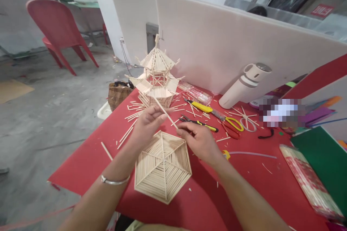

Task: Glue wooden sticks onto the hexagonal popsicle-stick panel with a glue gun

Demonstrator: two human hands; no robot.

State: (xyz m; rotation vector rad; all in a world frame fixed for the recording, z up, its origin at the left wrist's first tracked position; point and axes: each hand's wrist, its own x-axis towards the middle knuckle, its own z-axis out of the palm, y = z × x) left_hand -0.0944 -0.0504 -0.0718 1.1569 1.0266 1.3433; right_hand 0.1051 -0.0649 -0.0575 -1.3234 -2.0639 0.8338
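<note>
Both hands pinch one thin stick (165, 113): the left hand (148, 122) grips its upper part, the right hand (196, 139) its lower end. It slants just above a flat hexagon (162, 166) of pale sticks, six spokes meeting at the centre, lying on the red table (81, 166) near its front edge. Behind stands a stick pagoda (156, 75); pliers (199, 122) lie right. Bare table shows front right.

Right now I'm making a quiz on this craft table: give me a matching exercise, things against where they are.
Things:
1. thin stick
2. hexagonal stick panel
3. stick pagoda
4. white bottle

Places:
A. leaning on the white partition
B. held between both hands
C. at the table's far corner
D. flat on the red table, below the hands

Pairs: 1-B, 2-D, 3-C, 4-A
</note>
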